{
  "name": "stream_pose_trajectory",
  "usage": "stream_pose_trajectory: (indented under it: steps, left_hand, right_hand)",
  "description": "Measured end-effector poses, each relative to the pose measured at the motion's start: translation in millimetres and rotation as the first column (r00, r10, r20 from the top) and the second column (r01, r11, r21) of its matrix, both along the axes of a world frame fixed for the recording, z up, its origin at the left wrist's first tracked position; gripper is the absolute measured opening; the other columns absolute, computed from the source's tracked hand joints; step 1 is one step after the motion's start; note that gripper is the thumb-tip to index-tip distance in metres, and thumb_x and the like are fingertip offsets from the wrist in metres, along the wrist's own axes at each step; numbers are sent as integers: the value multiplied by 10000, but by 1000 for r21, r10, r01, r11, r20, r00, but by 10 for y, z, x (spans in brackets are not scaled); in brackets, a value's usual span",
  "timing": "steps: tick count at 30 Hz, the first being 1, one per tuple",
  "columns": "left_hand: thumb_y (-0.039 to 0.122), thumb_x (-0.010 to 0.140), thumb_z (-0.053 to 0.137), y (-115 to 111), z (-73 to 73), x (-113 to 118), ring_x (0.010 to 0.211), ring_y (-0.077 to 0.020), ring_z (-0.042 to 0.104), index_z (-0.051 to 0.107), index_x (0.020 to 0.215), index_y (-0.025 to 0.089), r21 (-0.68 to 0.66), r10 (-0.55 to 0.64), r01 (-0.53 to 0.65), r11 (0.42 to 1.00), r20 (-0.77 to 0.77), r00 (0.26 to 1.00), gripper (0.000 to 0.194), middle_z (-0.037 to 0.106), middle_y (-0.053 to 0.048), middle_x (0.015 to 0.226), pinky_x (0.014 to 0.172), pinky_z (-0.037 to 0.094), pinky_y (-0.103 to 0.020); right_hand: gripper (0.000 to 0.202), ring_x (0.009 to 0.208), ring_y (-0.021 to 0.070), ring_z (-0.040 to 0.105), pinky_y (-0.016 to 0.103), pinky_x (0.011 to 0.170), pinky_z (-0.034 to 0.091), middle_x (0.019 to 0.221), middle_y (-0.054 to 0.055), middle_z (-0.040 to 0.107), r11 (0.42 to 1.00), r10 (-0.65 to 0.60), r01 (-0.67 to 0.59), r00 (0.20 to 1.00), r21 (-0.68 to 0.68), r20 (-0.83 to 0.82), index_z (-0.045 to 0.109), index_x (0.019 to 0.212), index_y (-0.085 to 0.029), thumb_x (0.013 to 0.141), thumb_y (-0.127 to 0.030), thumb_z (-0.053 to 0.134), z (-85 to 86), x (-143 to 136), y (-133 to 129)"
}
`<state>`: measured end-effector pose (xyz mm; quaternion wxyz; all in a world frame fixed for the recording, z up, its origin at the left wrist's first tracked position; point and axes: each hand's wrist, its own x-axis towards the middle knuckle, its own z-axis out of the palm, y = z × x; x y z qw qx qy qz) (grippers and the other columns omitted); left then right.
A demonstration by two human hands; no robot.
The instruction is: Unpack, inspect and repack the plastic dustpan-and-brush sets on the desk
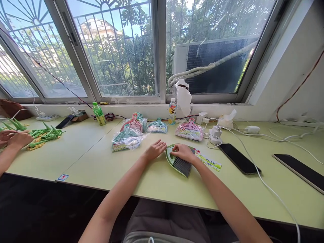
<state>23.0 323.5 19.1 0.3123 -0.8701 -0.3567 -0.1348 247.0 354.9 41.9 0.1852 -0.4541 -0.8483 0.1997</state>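
The green dustpan (170, 161) and brush (182, 166) lie beneath the right hand (184, 153), fingers curled; the left hand (155, 150) has nearly straight fingers beside the dustpan, either grip unclear. Steady the rim while aligning both.

- Dustpan (169, 160), centre of frame: smooth green plastic, slight sheen.
- Brush bristles (182, 165), centre: dark fibres, matt, finely ridged.
- Label strip (210, 163), right of centre: smooth, printed, paper or card.
- Wrapper (134, 141), left of centre: clear plastic film, glossy, crinkled.
- Worktop (91, 168), across frame: smooth, low sheen.
- Phone (239, 158), right: black face, smooth, glossy.
- Window frame (159, 50), upper centre: grey metal, matt.
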Motion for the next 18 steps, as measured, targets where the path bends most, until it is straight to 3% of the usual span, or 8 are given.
stream_pose_trajectory:
  steps: [6,18]
  left_hand:
    - [213,909,539,58,16,-58,1199,-252,623,634,1236,158,-10,14,-12,1000,283,959,345,678,-126,1237,1120,438,-482]
    - [76,972,366,-44,121,-58,1281,-201,556,574,1293,116,125,-131,132,983,-18,991,385,616,-93,1341,1121,462,-370]
  right_hand:
    - [210,753,165,619,256,622,343,838,23,719,1000,26,-26,999,10,-32,692,827,-191,786,-397,682,128,9,-72]
    - [219,694,149,589,250,604,355,763,12,682,997,76,-76,987,6,-144,665,814,-179,770,-392,686,51,10,9]
